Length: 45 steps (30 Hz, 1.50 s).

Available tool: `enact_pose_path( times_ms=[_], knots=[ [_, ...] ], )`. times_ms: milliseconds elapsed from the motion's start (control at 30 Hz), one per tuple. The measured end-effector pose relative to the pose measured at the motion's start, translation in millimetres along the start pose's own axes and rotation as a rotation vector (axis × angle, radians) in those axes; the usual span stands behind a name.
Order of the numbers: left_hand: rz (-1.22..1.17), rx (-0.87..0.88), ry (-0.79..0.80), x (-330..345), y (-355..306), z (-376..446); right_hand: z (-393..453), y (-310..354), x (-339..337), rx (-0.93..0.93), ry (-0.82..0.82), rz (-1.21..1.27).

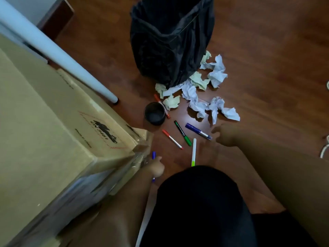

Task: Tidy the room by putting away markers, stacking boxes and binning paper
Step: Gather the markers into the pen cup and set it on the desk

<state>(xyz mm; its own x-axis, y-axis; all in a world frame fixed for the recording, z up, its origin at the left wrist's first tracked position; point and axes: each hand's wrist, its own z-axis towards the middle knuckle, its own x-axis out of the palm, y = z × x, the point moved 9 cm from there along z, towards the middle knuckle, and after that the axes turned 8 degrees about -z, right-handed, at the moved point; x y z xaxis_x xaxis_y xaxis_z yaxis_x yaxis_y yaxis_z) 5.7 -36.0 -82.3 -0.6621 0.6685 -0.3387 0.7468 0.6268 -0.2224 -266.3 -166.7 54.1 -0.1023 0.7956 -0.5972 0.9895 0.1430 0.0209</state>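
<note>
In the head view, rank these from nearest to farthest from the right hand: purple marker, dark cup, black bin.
From the right hand:
1. purple marker, just left of the fingertips.
2. dark cup, farther left, beside an orange marker.
3. black bin, at the top, beyond the crumpled paper.

I am looking down at a reddish-brown wooden floor (267, 50) that is catching a dim glare of light near its middle. A white table leg (58, 56) is slanting across the upper left, and a dark wooden furniture corner (57, 16) is standing behind it.
</note>
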Motion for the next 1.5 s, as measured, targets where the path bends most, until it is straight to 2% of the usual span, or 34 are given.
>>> enact_pose_path(
  times_ms=[67,233,433,533,700,900,1000,1100,1200,1300,1433,1500],
  knots=[
    [0.052,0.002,-0.061,0,7,5,1,7,2,-0.018,0.009,-0.027],
    [0.138,0.064,-0.099,17,1,-5,-2,25,2,-0.055,0.038,-0.076],
    [0.093,0.243,-0.230,-1,-8,1,4,32,-5,-0.064,-0.023,0.007],
    [0.234,0.369,-0.191,-6,-30,-23,-3,31,-4,-0.072,-0.010,-0.045],
    [0.072,0.513,-0.314,-34,-59,-40,2,28,-5,-0.029,0.010,0.010],
    [-0.492,0.634,-0.515,-85,-108,-70,41,35,30,-0.004,0.000,0.008],
    [-0.525,0.750,-0.548,-93,-133,-95,65,29,62,0.081,0.034,0.120],
    [-0.521,0.904,-0.700,-117,-153,-122,72,24,77,0.162,0.030,0.207],
    [-0.738,0.853,-0.826,-141,-154,-120,77,25,77,0.152,-0.047,0.222],
    [-0.828,0.764,-0.955,-152,-145,-112,78,9,77,0.217,-0.135,0.235],
    [-0.880,0.624,-1.097,-152,-121,-105,72,-3,92,0.185,-0.058,0.152],
    [-0.878,0.532,-1.109,-150,-109,-94,68,-11,97,0.205,-0.057,0.256]
  ],
)
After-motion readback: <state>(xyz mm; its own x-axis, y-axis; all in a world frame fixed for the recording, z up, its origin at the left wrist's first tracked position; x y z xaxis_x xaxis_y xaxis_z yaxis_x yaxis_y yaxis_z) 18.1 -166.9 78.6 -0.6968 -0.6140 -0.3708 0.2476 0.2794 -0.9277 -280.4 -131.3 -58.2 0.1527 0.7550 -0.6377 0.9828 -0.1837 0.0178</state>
